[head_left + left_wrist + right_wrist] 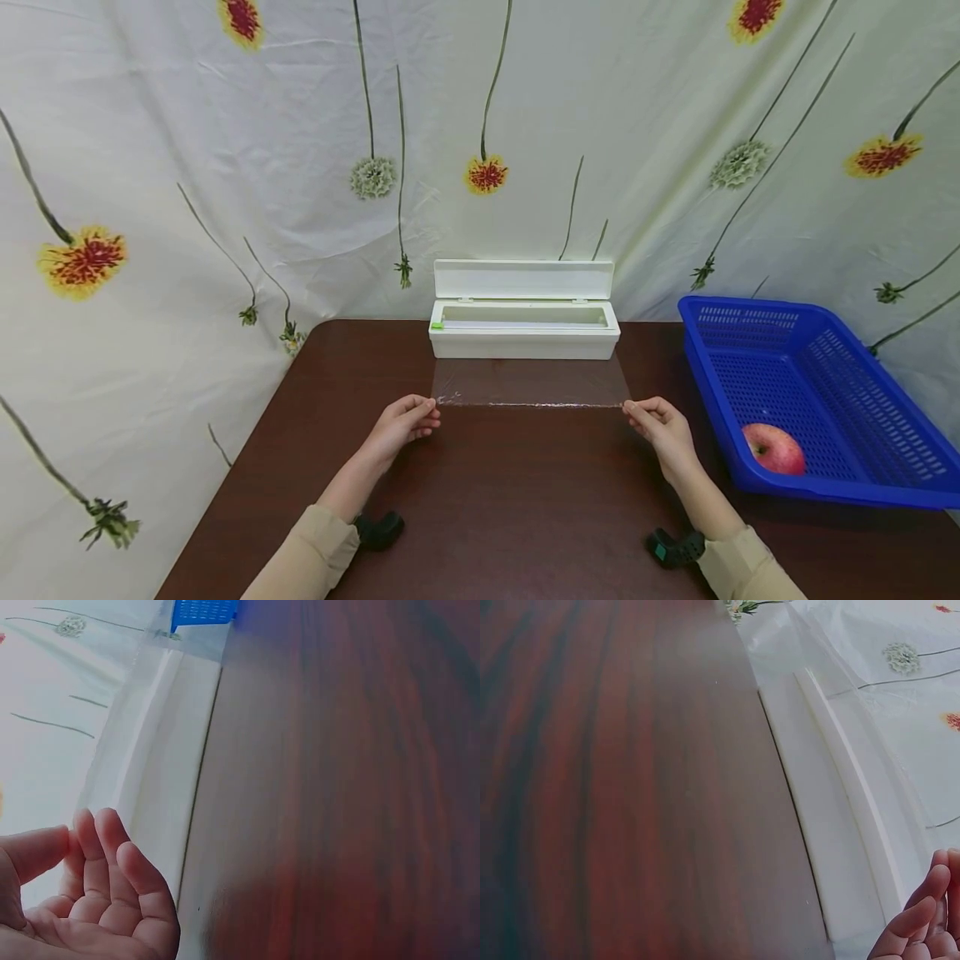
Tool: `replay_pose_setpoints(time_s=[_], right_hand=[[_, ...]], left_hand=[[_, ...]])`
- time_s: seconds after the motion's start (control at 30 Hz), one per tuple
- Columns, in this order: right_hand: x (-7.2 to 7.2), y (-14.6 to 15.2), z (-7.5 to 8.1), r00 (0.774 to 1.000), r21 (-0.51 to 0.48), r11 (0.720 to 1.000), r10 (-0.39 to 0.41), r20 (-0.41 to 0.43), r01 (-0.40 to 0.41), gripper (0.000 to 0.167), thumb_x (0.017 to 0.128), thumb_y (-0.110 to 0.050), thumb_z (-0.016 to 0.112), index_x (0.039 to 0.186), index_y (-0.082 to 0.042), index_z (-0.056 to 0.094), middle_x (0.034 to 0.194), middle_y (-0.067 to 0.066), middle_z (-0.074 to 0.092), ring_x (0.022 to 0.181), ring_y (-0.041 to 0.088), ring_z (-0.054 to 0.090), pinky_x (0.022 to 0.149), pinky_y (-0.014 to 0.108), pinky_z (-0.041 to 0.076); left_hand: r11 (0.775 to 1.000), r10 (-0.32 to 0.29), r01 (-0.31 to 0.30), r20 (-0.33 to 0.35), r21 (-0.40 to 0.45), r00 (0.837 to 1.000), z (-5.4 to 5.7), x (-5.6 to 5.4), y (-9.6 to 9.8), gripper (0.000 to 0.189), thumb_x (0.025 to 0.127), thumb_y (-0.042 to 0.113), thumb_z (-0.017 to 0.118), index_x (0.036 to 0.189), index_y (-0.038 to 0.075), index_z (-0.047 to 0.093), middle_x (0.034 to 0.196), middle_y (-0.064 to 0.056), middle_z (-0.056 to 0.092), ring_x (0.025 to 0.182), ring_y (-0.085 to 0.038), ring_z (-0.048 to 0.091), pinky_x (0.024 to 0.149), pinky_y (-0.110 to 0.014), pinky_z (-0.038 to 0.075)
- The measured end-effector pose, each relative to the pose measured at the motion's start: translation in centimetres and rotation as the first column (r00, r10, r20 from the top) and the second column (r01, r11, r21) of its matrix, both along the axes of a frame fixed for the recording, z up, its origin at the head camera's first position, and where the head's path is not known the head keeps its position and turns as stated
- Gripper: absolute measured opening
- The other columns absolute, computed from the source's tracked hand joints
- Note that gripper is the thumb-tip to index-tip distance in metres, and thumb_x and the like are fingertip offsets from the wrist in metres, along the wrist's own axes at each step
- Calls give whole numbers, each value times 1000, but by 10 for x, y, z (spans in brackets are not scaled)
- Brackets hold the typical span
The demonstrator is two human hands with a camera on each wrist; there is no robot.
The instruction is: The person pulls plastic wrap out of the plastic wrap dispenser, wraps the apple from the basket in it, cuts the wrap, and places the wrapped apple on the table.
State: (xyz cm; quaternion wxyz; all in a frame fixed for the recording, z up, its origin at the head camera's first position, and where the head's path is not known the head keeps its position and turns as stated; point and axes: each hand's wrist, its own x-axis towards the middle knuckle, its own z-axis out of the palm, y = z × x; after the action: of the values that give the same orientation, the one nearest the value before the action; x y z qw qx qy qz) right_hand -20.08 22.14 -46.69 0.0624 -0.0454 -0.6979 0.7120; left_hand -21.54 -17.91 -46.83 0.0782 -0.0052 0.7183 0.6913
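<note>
A sheet of clear plastic wrap stretches out from a white dispenser box whose lid stands raised. My left hand pinches the sheet's near left corner between thumb and index finger. The near right corner is pinched the same way by my right hand. Between the two hands the near edge runs straight, with some crinkles at the left. In the left wrist view the fingers curl loosely below the pinch. The right wrist view shows the right fingers at its lower right corner.
On the right of the dark wooden table is a blue plastic basket with a red apple in its near left corner. A small green slider sits on the box's left end. Flower-print cloth hangs behind.
</note>
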Motion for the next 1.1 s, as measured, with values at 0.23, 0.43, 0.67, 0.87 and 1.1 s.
replay_pose_setpoints(time_s=[0.23, 0.43, 0.67, 0.87, 1.1], right_hand=[[4, 0, -1, 1000, 3, 1000, 2, -2, -2, 9, 88, -17, 67, 82, -11, 64, 77, -7, 67, 75, 13, 61, 72, 24, 52], [7, 0, -2, 1000, 1, 1000, -2, -4, 2, 9, 88, -16, 67, 83, -9, 64, 77, -7, 67, 75, 15, 61, 70, 24, 52], [12, -1, -2, 1000, 6, 1000, -11, 2, 11, 12, 89, -16, 67, 85, -5, 63, 77, -6, 68, 73, 12, 61, 71, 25, 52], [17, -2, -2, 1000, 18, 1000, -12, 10, 12, 17, 88, -17, 67, 86, -1, 62, 78, -2, 68, 72, 11, 60, 71, 25, 52], [21, -2, -5, 1000, 9, 1000, -12, -7, 12, 11, 88, -13, 67, 82, -5, 63, 77, 1, 68, 71, 13, 60, 68, 24, 52]], left_hand=[[1000, 5, -5, 18, 9, 1000, -2, 5, -1, 23, 97, 22, 54, 97, 0, 56, 95, -14, 61, 82, -16, 62, 74, -27, 51], [1000, 0, 0, 23, 17, 1000, -4, 10, -2, 22, 97, 23, 54, 97, 1, 56, 95, -13, 60, 82, -16, 61, 75, -26, 51], [1000, -8, 8, 10, 29, 1000, -5, 14, -2, 23, 96, 23, 55, 96, 1, 56, 92, -11, 60, 82, -16, 61, 74, -26, 51], [1000, 1, -1, 0, 29, 1000, -7, 17, -2, 21, 96, 22, 55, 95, 1, 56, 89, -8, 60, 82, -17, 62, 74, -27, 51], [999, 5, -5, -4, 34, 1000, -7, 22, -1, 20, 97, 21, 54, 96, 0, 55, 90, -9, 60, 82, -17, 61, 75, -26, 51]])
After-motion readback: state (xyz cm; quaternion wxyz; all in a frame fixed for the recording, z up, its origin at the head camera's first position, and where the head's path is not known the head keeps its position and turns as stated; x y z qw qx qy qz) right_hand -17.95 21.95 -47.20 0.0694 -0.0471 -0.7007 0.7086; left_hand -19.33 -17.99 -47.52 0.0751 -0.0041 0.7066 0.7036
